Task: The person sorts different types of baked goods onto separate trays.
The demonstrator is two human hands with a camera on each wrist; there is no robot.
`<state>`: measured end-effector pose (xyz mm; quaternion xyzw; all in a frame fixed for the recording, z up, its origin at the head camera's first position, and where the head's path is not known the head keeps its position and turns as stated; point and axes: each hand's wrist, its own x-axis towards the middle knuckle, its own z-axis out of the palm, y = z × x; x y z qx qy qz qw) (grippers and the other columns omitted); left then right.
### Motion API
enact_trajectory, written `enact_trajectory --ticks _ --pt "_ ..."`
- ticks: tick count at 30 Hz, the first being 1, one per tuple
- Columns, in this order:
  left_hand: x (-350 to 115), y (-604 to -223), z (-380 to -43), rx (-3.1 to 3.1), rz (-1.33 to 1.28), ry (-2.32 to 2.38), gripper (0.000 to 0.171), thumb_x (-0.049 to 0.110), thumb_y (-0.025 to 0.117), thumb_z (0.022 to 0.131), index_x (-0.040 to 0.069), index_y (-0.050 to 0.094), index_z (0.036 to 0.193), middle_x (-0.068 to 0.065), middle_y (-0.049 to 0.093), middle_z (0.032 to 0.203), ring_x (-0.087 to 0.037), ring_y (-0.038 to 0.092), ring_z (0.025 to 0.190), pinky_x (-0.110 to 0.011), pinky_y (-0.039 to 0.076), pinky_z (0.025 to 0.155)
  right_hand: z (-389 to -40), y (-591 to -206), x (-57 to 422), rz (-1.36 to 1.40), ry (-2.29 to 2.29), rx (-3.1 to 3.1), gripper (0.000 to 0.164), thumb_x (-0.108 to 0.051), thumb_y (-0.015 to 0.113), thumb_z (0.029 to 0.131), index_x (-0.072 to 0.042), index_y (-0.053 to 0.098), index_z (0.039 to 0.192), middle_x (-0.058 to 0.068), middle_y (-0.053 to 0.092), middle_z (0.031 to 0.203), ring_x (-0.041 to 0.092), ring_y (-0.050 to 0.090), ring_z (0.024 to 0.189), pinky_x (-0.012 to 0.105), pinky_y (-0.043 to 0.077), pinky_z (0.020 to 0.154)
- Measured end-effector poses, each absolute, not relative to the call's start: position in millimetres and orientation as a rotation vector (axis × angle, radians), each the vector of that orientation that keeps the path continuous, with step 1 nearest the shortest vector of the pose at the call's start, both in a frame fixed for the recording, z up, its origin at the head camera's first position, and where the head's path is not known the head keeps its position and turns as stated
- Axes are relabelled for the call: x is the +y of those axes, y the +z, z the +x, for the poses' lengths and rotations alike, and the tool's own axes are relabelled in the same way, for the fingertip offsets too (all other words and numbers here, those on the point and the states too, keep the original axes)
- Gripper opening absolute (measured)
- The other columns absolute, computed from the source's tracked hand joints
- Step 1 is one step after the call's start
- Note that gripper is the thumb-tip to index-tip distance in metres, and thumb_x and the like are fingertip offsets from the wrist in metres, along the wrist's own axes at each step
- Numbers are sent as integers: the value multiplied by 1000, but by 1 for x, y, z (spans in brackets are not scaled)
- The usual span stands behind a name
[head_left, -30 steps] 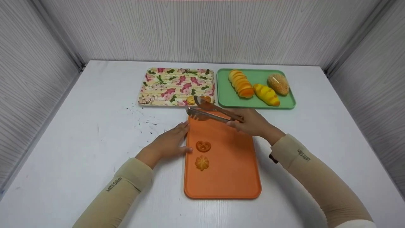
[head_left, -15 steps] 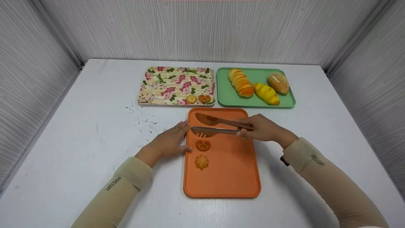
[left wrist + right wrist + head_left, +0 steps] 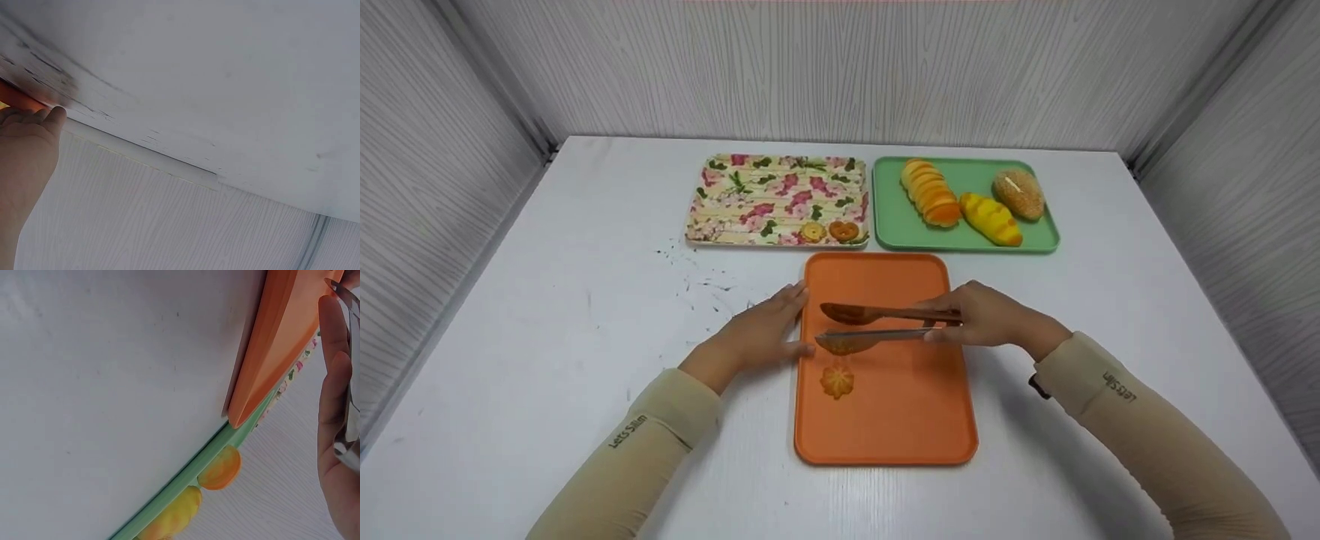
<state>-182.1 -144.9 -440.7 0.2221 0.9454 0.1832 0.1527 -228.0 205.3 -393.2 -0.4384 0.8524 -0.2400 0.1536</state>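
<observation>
My right hand (image 3: 990,316) holds a pair of metal tongs (image 3: 900,313) by the handle, its jaws parted low over the orange tray (image 3: 900,431). The tongs' lower head overlaps a pretzel-shaped cookie, mostly hidden behind it. Just below lies a flower-shaped cookie (image 3: 837,382). In the right wrist view the fingers lie along the tongs (image 3: 354,360) beside the orange tray (image 3: 275,343). My left hand (image 3: 757,331) rests at the tray's left edge, fingers extended and thumb at the rim; the left wrist view shows that hand (image 3: 28,152) against the orange rim.
Behind the orange tray lies a floral tray (image 3: 780,187) with a round cookie (image 3: 812,232) and a pretzel-shaped cookie (image 3: 844,231) in its near right corner. Beside it a green tray (image 3: 900,238) bears a ridged loaf (image 3: 931,193), a yellow bread (image 3: 990,219) and a seeded bun (image 3: 1019,194).
The right hand has brought the tongs from the floral tray's near edge toward me, down over the pretzel-shaped cookie on the orange tray. The left hand has stayed at the tray's edge.
</observation>
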Motion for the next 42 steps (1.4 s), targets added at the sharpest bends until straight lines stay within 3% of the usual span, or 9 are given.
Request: enact_trajectory --ticks 2,9,15,26,35,42 --pt "-145 -440 -182 2712 636 519 95 65 50 87 11 10 154 -2 3 159 -21 5 144 -44 17 113 -227 -394 205 -1262 -673 2450 55 -48 62 89 -14 60 131 -2 70 102 10 46 63 28 40 59" --pt "-145 -441 -183 2716 648 491 96 68 47 86 11 10 154 -1 1 159 -21 5 144 -44 18 113 -224 -396 204 -1320 -687 2451 49 -42 65 89 -14 62 130 -12 70 93 7 53 65 28 46 60" --pt "-144 -440 -183 2718 645 486 95 66 48 87 10 10 154 -2 2 159 -21 5 144 -43 18 113 -222 -395 204 -1352 -683 2468 46 -40 65 90 -15 63 128 -14 70 91 6 54 65 27 47 59" --pt "-144 -442 -182 2729 651 497 93 62 51 88 9 11 153 -1 3 159 -20 6 144 -41 18 113 -220 -394 203 -1366 -676 2494 44 -36 68 89 -14 64 127 -1 72 96 8 50 63 27 43 57" --pt "-144 -442 -183 2729 654 515 93 63 50 89 9 11 153 -1 3 159 -21 6 144 -42 19 113 -223 -391 203 -1328 -691 2504 44 -38 66 90 -15 65 126 -12 69 86 6 52 63 27 44 57" --pt "-143 -439 -180 2721 623 527 91 62 50 89 10 12 154 -1 4 159 -20 6 144 -43 18 113 -227 -387 202 -1302 -725 2527 44 -35 68 89 -11 65 125 -9 70 85 5 55 63 27 46 55"
